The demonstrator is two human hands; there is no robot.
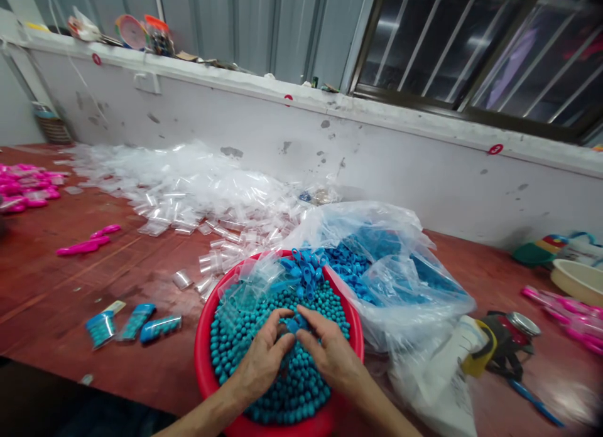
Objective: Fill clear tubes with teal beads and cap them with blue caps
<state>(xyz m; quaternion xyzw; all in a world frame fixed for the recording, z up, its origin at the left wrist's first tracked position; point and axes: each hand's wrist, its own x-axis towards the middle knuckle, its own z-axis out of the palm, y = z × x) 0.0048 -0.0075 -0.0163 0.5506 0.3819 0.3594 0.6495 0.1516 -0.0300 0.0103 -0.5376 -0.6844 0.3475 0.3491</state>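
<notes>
My left hand [264, 352] and my right hand [333, 349] meet over a red basin [201, 349] full of teal beads [277, 405]. A small blue plastic piece [296, 324] shows between the fingertips, with my right thumb and fingers closed on it. My left thumb and fingers are pinched beside it, and what they grip is partly hidden. More blue plastic caps [306, 270] lie heaped at the basin's back edge. Clear plastic sleeves [254, 280] rest on the beads at the back left.
Bead-filled clear packets [160, 328] lie left of the basin. A large pile of clear sleeves [188, 179] spreads behind it. On the right are an open plastic bag [409, 267] of blue parts, a tape dispenser [480, 349] and pink pieces [565, 318]. Pink pieces [28, 186] also lie far left.
</notes>
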